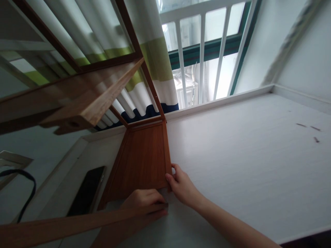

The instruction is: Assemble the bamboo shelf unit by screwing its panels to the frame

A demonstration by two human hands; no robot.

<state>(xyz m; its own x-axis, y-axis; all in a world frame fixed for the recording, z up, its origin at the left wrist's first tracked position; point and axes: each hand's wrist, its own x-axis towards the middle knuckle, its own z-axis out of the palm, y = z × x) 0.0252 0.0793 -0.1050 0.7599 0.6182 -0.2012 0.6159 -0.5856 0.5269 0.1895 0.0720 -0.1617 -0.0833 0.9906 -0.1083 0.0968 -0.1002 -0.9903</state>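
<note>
A reddish-brown wooden shelf unit (141, 155) with a panel and slim uprights stands on the white surface. My right hand (182, 184) pinches the right edge of its panel near the front corner, thumb on top. At the lower centre, my left hand (144, 199) is closed around the end of a wooden slat (85, 225), with the fingers above it and part of the hand below. This slat runs off toward the lower left and hides part of the hand. Higher up on the left, a lighter wooden board (103, 96) spans the uprights, with a hole at its near end.
A black phone (86, 189) lies left of the panel, and a dark cable (32, 193) curves at the far left. Several small screws (316, 139) lie on the white surface (232, 165) at right. Behind are a striped curtain (157, 58) and a barred window (201, 55).
</note>
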